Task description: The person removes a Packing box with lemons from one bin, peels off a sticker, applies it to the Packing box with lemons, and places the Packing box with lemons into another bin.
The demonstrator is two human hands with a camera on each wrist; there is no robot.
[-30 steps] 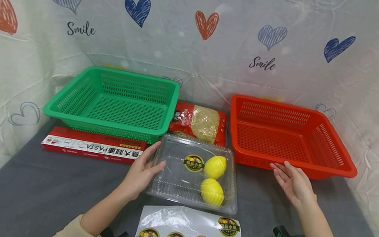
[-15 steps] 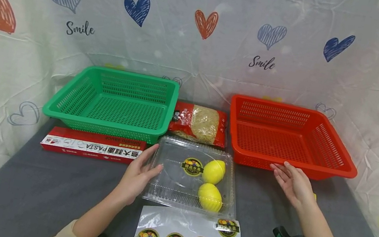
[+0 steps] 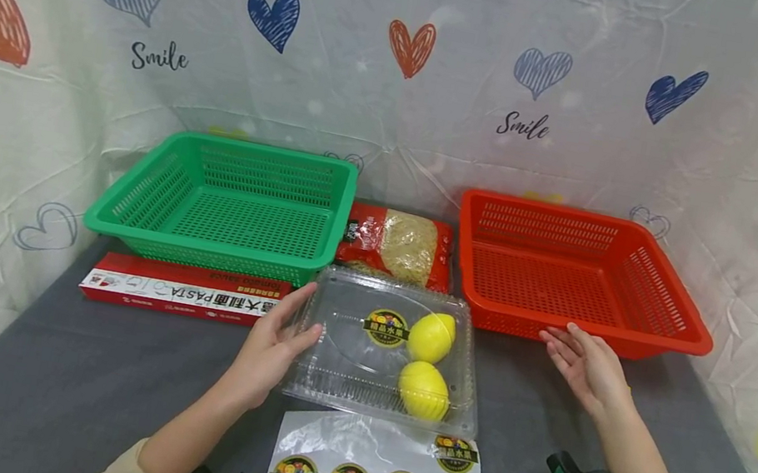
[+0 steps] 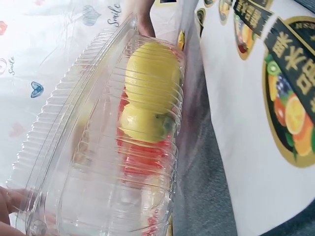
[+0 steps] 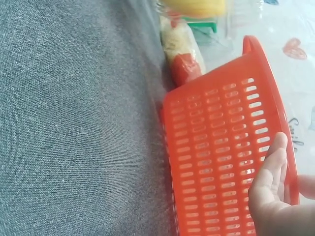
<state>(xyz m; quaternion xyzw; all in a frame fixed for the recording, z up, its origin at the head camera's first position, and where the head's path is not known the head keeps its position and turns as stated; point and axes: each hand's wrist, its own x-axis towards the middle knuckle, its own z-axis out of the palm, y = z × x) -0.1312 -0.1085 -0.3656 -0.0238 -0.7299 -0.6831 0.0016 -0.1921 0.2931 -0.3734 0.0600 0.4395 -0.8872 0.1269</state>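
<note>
My left hand (image 3: 270,353) grips the left edge of a clear plastic lidded container (image 3: 342,357), thumb on top. Two lemons (image 3: 428,364) lie inside at its right, and a round dark fruit sticker (image 3: 386,328) is on the lid. In the left wrist view the container (image 4: 106,162) looks raised off the table, with the lemons (image 4: 152,78) behind its ribbed wall. My right hand (image 3: 587,370) holds the front rim of a red basket (image 3: 584,328); in the right wrist view its fingers (image 5: 268,179) lie against the outer wall, below the rim.
A green basket (image 3: 217,250) stands at the back left, a red pasta box (image 3: 186,291) before it. Between the baskets lies a red bag with pale contents (image 3: 408,246). A sheet of fruit stickers (image 3: 379,469) lies in front on the grey cloth (image 3: 96,373).
The container and lemons dip toward me, then rise partway back, with my left hand shifting slightly left. My right hand stays at the red basket's rim.
</note>
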